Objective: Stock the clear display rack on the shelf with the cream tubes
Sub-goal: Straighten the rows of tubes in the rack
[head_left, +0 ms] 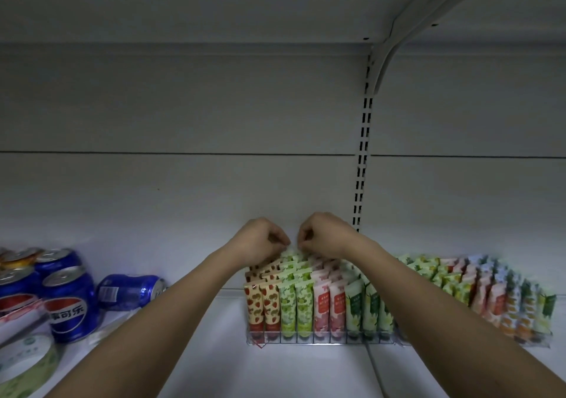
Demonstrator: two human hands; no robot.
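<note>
Head view: the clear display rack [321, 338] stands on the white shelf [214, 361], a little right of its middle and set back from the front edge, its low wire-like front rail dividing it into narrow lanes. The cream tubes [304, 308] stand upright in those lanes, caps down, in files running toward the back wall — strawberry-print tubes at the left end, then green, pink, and white-and-green ones toward the right. The lanes look full from front to back.

Both hands reach over the rack to its rear rows. The left hand [260, 241] is curled, fingertips pinched together at the top of a green tube in the back of a middle lane. The right hand [321, 233] sits just beside it, almost touching, its fingers also pinched down at the tops of the rear tubes; which tube each hand actually grips cannot be told, since the fingertips cover the crimped ends.

A second rack of tubes [490, 299] stands just to the right along the same shelf, angled slightly. Toward the left end of the shelf are blue soda cans [72, 302] — several upright, one lying on its side [131, 290] — and at the front left corner a roll of tape [24, 364]. A slotted upright [363, 152] runs up the back wall behind the right hand.
</note>
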